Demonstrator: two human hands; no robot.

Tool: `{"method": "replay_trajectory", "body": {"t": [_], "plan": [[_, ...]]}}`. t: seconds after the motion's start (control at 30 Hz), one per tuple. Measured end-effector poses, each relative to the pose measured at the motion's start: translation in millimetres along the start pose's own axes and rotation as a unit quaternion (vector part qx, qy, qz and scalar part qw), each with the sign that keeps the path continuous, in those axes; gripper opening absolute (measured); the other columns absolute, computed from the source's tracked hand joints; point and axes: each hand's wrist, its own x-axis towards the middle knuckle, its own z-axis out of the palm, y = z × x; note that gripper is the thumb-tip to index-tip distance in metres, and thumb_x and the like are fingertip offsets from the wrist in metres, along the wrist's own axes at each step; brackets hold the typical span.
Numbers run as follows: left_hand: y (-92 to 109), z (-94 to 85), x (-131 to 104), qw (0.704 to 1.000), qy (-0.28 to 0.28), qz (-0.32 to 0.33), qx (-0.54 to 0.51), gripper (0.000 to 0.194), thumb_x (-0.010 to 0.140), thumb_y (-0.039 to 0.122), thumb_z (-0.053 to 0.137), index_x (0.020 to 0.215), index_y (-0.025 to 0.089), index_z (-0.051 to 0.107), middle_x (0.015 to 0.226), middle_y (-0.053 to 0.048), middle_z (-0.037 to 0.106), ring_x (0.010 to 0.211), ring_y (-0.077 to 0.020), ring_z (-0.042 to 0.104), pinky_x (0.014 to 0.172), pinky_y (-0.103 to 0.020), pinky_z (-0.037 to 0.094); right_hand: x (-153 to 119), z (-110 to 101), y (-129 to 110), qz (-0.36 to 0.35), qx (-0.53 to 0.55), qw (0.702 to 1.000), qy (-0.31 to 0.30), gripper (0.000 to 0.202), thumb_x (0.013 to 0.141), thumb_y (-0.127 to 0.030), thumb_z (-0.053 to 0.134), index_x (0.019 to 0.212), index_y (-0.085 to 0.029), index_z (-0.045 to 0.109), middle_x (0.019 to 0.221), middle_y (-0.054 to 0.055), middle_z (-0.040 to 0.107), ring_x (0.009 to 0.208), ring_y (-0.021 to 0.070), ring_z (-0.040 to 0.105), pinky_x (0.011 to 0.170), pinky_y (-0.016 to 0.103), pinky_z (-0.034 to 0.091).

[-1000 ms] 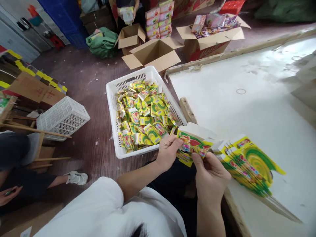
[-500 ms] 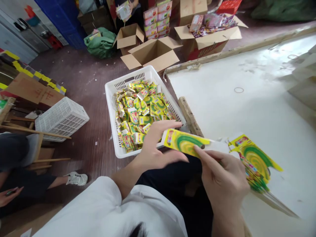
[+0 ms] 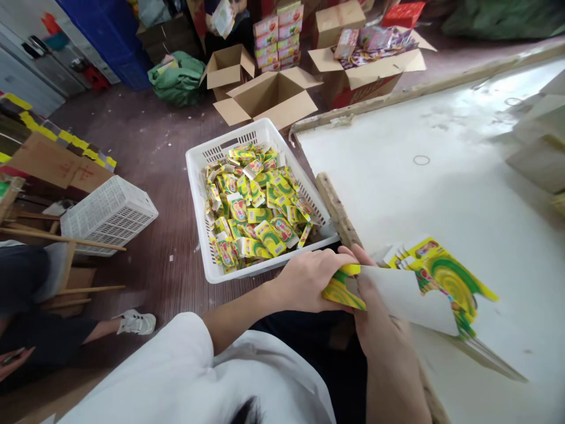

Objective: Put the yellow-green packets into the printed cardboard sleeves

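Between my two hands, at the table's near edge, is a small yellow and green printed carton (image 3: pixel 342 290). My left hand (image 3: pixel 306 280) is closed around its left end, fingers over the top. My right hand (image 3: pixel 379 321) pinches its right end, with the thumb in front and fingertips showing behind. A plain white card panel (image 3: pixel 404 294) extends rightward from my right hand; whether it belongs to this carton I cannot tell. It partly covers a stack of flat printed cartons (image 3: pixel 452 277) on the white table (image 3: pixel 477 206).
Left of the table, a white plastic basket (image 3: pixel 197 206) holds many small yellow cartons (image 3: pixel 258 215). Open cardboard boxes (image 3: pixel 265 109) stand beyond it. A second white basket (image 3: pixel 110 215) is on the floor at left, near a seated person's shoe (image 3: pixel 136 322). A wooden strip (image 3: pixel 338 209) edges the table.
My left hand, earlier open beside the carton, has moved right and closed on it. The carton has come lower and turned. Some cartons at the basket's near end, previously behind my hand, now show.
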Motion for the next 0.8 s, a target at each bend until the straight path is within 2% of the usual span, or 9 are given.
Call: {"method": "replay_trajectory", "body": {"t": [0.1,0.27,0.33,0.43,0.5,0.57,0.67,0.73,0.8], "plan": [[-0.3,0.2,-0.3,0.998,0.002,0.048,-0.031,0.070,0.089,0.048,0.070,0.145,0.015,0.045,0.133,-0.019,0.065,0.120,-0.0325,0.066,0.100,-0.044,0.055,5.8,2.3,2.4,0.095,0.087,0.991,-0.032,0.060,0.096,-0.056,0.061,0.149,-0.029,0.053,0.153,0.010,0.059,0.140,0.0322,0.059,0.119,0.054,0.047],[-9.4,9.0,-1.7,0.994,0.033,0.076,-0.065,0.056,0.082,0.033,0.070,0.134,0.020,0.053,0.121,-0.013,0.067,0.115,-0.0296,0.067,0.092,-0.040,0.057,8.3,-6.6,15.1,0.090,0.114,0.988,-0.049,0.066,0.093,-0.061,0.064,0.147,-0.025,0.056,0.149,0.014,0.063,0.136,0.0335,0.063,0.113,0.055,0.053],[-12.1,9.9,-1.6,0.995,0.031,0.069,-0.070,0.057,0.078,0.032,0.072,0.132,0.020,0.054,0.119,-0.013,0.065,0.112,-0.0302,0.068,0.089,-0.040,0.057,6.7,-9.5,20.0,0.044,0.099,0.994,-0.034,0.066,0.096,-0.061,0.060,0.151,-0.026,0.053,0.149,0.014,0.063,0.136,0.0330,0.063,0.112,0.055,0.053],[-13.7,6.4,-1.3,0.995,0.026,0.001,-0.091,0.072,0.075,0.037,0.076,0.138,0.021,0.045,0.122,-0.013,0.063,0.108,-0.0314,0.068,0.090,-0.042,0.056,3.3,-10.5,18.2,-0.099,-0.021,0.994,-0.050,0.071,0.099,-0.054,0.060,0.161,-0.028,0.038,0.159,0.013,0.053,0.144,0.0324,0.055,0.115,0.052,0.051],[-13.5,3.5,-1.3,0.992,0.025,-0.049,-0.112,0.084,0.071,0.039,0.079,0.143,0.022,0.037,0.127,-0.013,0.062,0.108,-0.0317,0.069,0.092,-0.044,0.056,1.8,-9.3,11.9,-0.192,-0.163,0.965,-0.075,0.065,0.099,-0.039,0.064,0.159,-0.035,0.041,0.166,0.008,0.044,0.148,0.0298,0.050,0.116,0.046,0.051],[-12.9,1.5,-1.7,0.990,0.026,-0.065,-0.119,0.089,0.069,0.038,0.080,0.143,0.021,0.033,0.133,-0.015,0.059,0.109,-0.0319,0.068,0.092,-0.045,0.057,1.5,-8.4,6.2,-0.254,-0.275,0.925,-0.070,0.053,0.099,-0.023,0.063,0.149,-0.039,0.055,0.166,0.003,0.045,0.144,0.0262,0.056,0.111,0.038,0.055],[-12.0,-1.5,-3.4,0.994,0.051,-0.044,-0.081,0.079,0.071,0.034,0.077,0.138,0.016,0.040,0.134,-0.019,0.056,0.120,-0.0333,0.064,0.098,-0.046,0.056,2.5,-11.7,4.9,-0.282,-0.314,0.906,-0.036,0.042,0.098,-0.014,0.059,0.131,-0.037,0.071,0.155,0.002,0.058,0.129,0.0231,0.068,0.102,0.033,0.060],[-12.1,-4.8,-5.1,0.996,0.074,-0.037,-0.032,0.068,0.074,0.037,0.077,0.131,0.015,0.048,0.130,-0.018,0.059,0.123,-0.0339,0.062,0.104,-0.048,0.053,3.2,-16.7,7.9,-0.273,-0.305,0.912,0.000,0.038,0.097,-0.014,0.062,0.125,-0.036,0.074,0.150,0.002,0.063,0.124,0.0231,0.071,0.101,0.033,0.061],[-13.0,-8.7,-7.1,0.995,0.086,-0.040,0.003,0.059,0.077,0.043,0.078,0.124,0.017,0.054,0.124,-0.016,0.064,0.119,-0.0330,0.063,0.105,-0.049,0.052,3.6,-20.7,11.0,-0.273,-0.310,0.911,0.013,0.039,0.096,-0.016,0.065,0.129,-0.036,0.072,0.153,0.003,0.060,0.126,0.0249,0.070,0.101,0.034,0.061]]}}
